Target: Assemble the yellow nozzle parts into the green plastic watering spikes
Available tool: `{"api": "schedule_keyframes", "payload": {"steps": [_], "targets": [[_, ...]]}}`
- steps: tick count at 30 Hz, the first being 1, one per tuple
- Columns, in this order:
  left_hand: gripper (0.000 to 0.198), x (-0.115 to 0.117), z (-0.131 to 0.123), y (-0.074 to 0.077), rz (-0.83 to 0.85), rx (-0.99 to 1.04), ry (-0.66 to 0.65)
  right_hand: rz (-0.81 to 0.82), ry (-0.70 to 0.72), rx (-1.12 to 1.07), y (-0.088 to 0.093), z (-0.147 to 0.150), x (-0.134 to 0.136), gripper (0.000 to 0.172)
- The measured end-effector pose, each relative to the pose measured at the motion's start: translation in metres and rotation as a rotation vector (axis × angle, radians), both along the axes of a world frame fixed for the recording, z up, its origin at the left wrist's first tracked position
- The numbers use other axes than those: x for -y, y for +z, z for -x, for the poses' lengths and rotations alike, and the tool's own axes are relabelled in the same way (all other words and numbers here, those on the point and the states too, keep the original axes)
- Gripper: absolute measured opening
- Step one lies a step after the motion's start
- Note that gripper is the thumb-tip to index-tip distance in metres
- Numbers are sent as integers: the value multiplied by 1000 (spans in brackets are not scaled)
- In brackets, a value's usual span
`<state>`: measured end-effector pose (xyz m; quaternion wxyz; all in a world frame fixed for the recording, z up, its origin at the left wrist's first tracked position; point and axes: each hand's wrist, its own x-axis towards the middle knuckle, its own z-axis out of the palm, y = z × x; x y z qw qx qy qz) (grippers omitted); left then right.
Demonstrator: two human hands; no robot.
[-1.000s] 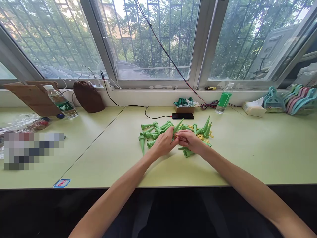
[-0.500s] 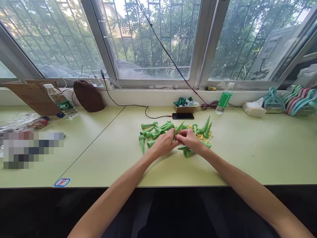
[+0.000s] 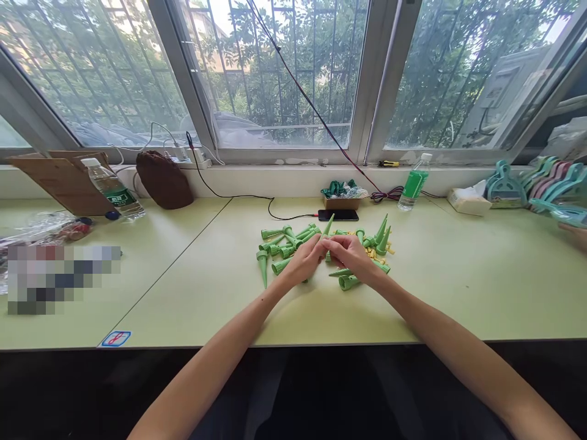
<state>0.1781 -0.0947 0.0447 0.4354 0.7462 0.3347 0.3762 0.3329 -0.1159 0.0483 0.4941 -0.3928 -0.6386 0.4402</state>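
Note:
My left hand [image 3: 308, 260] is closed round a green plastic spike [image 3: 329, 225], whose pointed tip rises above my fingers. Pressed against it from the right is my right hand [image 3: 349, 253], its fingers pinched together; what they hold, if anything, is hidden. Several green spikes with ribbed caps lie around both hands, among them one at the left of the pile [image 3: 262, 267] and one nearer the front [image 3: 347, 282]. Small yellow pieces [image 3: 389, 249] are scattered among the spikes to the right.
Behind the pile, a black phone [image 3: 338, 215] with a cable lies before a small box [image 3: 345, 202]. A green-labelled bottle [image 3: 413, 183] and tissue pack [image 3: 469, 201] stand farther right. At the far right edge, another person's hand [image 3: 574, 234] is by blue hangers [image 3: 562, 211].
The held spike has tilted more upright and shifted slightly left. My right hand has moved closer over my left fingertips. Another person's hand and a blue hanger have appeared at the right edge.

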Motion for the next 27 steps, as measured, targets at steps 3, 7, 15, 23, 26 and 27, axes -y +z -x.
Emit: {"api": "schedule_keyframes", "payload": {"steps": [3, 7, 15, 23, 26, 27], "targets": [[51, 0, 0, 1, 236, 137, -73, -126, -33, 113, 1, 1, 2, 38], [56, 1, 0, 1, 323, 197, -131, -274, -134, 259, 2, 3, 6, 37], [57, 0, 2, -2, 350, 144, -201, -335, -232, 329, 2, 7, 9, 34], [59, 1, 2, 1, 369, 105, -164, -335, -207, 349, -2, 7, 8, 30], [59, 2, 2, 2, 355, 80, -151, -328, -194, 353, -3, 6, 8, 28], [59, 2, 2, 2, 355, 76, -150, -324, -191, 357, -3, 6, 8, 28]]}}
